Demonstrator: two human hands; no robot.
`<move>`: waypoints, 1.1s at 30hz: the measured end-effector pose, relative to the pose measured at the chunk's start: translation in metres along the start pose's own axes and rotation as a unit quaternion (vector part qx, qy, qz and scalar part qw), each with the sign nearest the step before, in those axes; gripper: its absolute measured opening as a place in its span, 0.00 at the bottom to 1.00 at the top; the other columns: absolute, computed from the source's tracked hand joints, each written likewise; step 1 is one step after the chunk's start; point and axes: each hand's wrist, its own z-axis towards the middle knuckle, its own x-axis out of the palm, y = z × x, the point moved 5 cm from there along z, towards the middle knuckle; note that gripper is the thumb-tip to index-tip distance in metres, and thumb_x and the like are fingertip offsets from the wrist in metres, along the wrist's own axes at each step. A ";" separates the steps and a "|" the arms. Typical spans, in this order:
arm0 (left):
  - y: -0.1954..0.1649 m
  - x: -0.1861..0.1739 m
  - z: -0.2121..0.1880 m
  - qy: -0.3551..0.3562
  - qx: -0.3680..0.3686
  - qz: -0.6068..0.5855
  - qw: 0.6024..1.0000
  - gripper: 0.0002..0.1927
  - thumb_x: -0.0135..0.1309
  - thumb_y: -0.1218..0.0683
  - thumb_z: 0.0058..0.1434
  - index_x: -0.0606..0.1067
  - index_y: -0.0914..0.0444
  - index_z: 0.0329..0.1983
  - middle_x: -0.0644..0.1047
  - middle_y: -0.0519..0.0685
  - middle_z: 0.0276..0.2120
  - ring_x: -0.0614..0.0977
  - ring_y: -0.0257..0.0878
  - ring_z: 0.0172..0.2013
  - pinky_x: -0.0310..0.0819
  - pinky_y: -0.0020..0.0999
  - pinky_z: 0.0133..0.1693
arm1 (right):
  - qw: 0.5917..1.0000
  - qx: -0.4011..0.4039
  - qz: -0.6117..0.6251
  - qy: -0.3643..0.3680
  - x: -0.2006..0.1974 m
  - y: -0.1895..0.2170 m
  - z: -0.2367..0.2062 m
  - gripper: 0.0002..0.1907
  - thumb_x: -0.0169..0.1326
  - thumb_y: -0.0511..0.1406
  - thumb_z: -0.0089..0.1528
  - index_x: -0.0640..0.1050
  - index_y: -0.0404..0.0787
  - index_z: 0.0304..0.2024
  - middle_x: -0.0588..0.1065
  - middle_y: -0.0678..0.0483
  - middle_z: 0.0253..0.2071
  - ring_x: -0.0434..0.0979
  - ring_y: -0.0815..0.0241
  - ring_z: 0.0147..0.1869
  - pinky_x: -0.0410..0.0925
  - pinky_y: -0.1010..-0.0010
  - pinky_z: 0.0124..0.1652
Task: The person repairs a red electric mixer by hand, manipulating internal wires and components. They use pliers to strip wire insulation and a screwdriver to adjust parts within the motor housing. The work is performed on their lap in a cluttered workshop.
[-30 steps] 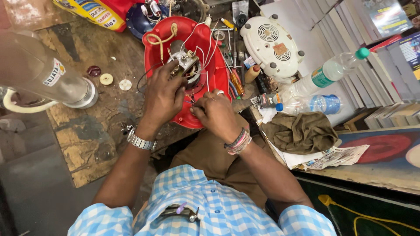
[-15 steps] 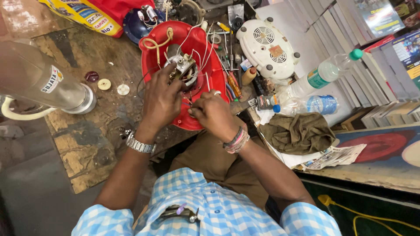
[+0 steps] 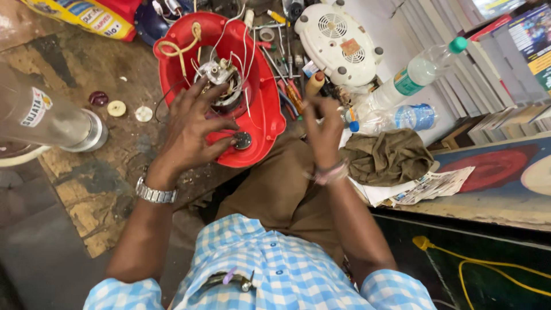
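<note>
A red round appliance housing [image 3: 261, 123] lies open on the worn workbench, with a metal motor [image 3: 221, 77] and white wires in its middle. My left hand [image 3: 192, 129] rests on it with fingers spread: the fingertips touch the motor and the thumb lies by a small dark knob [image 3: 242, 140]. To the right of the housing my right hand [image 3: 324, 129] is lifted off it and blurred. Its fingers point up towards the screwdrivers [image 3: 298, 92], nearest the one with an orange handle [image 3: 314, 85]. I cannot tell whether it holds anything.
A white round vented appliance base [image 3: 338, 43] stands behind the tools. Two plastic bottles [image 3: 422, 72] [image 3: 396, 117], an olive cloth [image 3: 390, 155] and newspaper [image 3: 430, 183] lie to the right. At the left are a steel jar [image 3: 46, 117] and small round caps [image 3: 116, 108].
My right hand has left the red housing and moved right and up towards the screwdrivers. My left hand has stayed on the motor, fingers now spread wider.
</note>
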 end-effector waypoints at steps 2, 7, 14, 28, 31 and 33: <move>-0.001 0.002 0.003 0.024 -0.001 0.019 1.000 0.13 0.71 0.49 0.43 0.84 0.49 0.33 0.68 0.48 0.69 0.58 0.57 0.73 0.45 0.69 0.68 | 0.990 0.127 0.008 0.063 0.010 -0.052 0.007 0.08 0.58 0.33 0.63 0.80 0.36 0.43 0.79 0.49 0.35 0.80 0.53 0.38 0.70 0.65 0.39; -0.004 0.005 0.006 0.040 0.002 0.007 0.999 0.12 0.71 0.48 0.45 0.84 0.48 0.34 0.70 0.45 0.68 0.57 0.56 0.74 0.41 0.71 0.69 | 0.975 -0.016 -0.168 0.145 0.052 -0.102 0.008 0.14 0.57 0.29 0.59 0.81 0.38 0.47 0.77 0.39 0.43 0.78 0.38 0.45 0.71 0.51 0.44; -0.006 0.008 0.008 0.061 0.023 0.017 0.998 0.11 0.69 0.49 0.47 0.85 0.48 0.35 0.71 0.45 0.65 0.57 0.56 0.73 0.40 0.72 0.68 | 0.930 -0.011 -0.267 0.252 0.088 -0.093 0.025 0.26 0.57 0.30 0.57 0.72 0.40 0.59 0.75 0.31 0.44 0.77 0.32 0.41 0.70 0.46 0.41; -0.030 0.051 0.023 -0.091 -0.085 0.067 0.990 0.05 0.61 0.50 0.58 0.84 0.52 0.34 0.79 0.44 0.54 0.64 0.54 0.68 0.38 0.77 0.67 | 0.934 0.074 -0.249 0.244 0.088 -0.086 0.042 0.17 0.55 0.39 0.66 0.73 0.36 0.53 0.79 0.41 0.38 0.81 0.44 0.40 0.72 0.55 0.39; -0.032 0.052 0.035 -0.075 -0.087 0.086 0.990 0.05 0.60 0.51 0.56 0.85 0.53 0.33 0.79 0.47 0.53 0.62 0.58 0.68 0.33 0.80 0.63 | 0.950 0.216 -0.010 0.225 0.065 -0.099 0.033 0.22 0.57 0.40 0.65 0.71 0.34 0.57 0.80 0.46 0.37 0.82 0.53 0.38 0.73 0.61 0.38; -0.029 0.051 0.043 -0.045 -0.055 0.122 0.990 0.04 0.60 0.52 0.57 0.85 0.52 0.31 0.78 0.50 0.54 0.61 0.59 0.69 0.32 0.80 0.63 | 0.950 0.200 0.102 0.218 0.032 -0.088 0.024 0.25 0.56 0.37 0.63 0.68 0.35 0.61 0.79 0.52 0.41 0.82 0.59 0.36 0.74 0.66 0.40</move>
